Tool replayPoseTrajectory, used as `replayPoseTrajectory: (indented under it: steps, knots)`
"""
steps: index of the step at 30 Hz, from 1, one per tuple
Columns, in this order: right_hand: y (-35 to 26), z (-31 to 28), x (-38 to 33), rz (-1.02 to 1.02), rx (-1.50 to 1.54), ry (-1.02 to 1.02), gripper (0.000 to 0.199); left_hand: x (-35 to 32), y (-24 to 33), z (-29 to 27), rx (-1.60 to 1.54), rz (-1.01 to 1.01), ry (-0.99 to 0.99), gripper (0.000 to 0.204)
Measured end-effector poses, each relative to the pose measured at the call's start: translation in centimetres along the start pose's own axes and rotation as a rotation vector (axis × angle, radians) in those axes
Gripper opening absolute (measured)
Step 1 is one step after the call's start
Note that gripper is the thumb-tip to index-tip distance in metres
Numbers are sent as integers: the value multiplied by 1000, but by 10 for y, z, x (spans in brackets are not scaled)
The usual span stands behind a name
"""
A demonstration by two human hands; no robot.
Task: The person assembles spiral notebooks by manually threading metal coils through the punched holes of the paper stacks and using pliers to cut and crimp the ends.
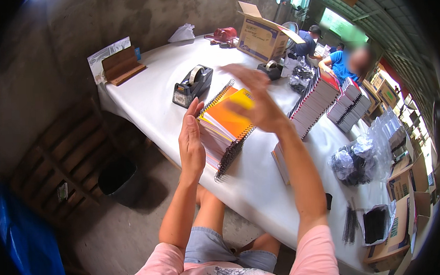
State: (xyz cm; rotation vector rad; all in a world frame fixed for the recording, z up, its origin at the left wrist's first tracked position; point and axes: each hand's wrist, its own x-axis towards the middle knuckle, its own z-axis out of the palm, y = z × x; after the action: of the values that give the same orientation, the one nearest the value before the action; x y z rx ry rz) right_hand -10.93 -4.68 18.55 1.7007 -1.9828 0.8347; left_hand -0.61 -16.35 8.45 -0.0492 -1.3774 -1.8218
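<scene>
A: From the head view, where is the stack of spiral-bound notebooks with orange and yellow covers (224, 125)?

B: It stands on edge on the white-covered worktop (153, 91), near its front edge, between the two hands. The left hand (191, 141) lies flat against the stack's near left side, fingers (193, 116) straight and pressed to it. The right hand (258, 98) is at the far right, above the covers; it is blurred, its fingers spread and released, and I cannot tell whether it touches the stack.

A: Which way does the stack run?

B: Its long axis goes from near right to far left, and the covers tilt back, facing up and right. One black wire spiral (231, 154) shows along the near lower edge, another along the upper left.

A: How would it handle?

B: I judge it fairly heavy as a bundle, the card covers stiff but apt to slide and fan out. Pressing both flat sides, clear of the snagging wire coils, looks the safest hold.

A: And around it?

B: A black tape dispenser (192, 84) sits just beyond, an open cardboard box (262, 35) further off, and rows of more notebooks (317, 102) to the right.
</scene>
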Motion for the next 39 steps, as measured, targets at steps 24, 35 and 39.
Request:
replayPoseTrajectory:
  steps: [24, 35, 39]
  knots:
    - [66, 57, -64, 689, 347, 565, 45, 32, -34, -14, 380, 437, 248, 79]
    - [64, -43, -288, 1386, -119, 210, 38, -80, 40, 65, 155, 1045, 15, 37]
    - [74, -54, -298, 1375, -226, 213, 35, -99, 16, 103, 111, 534, -362, 27]
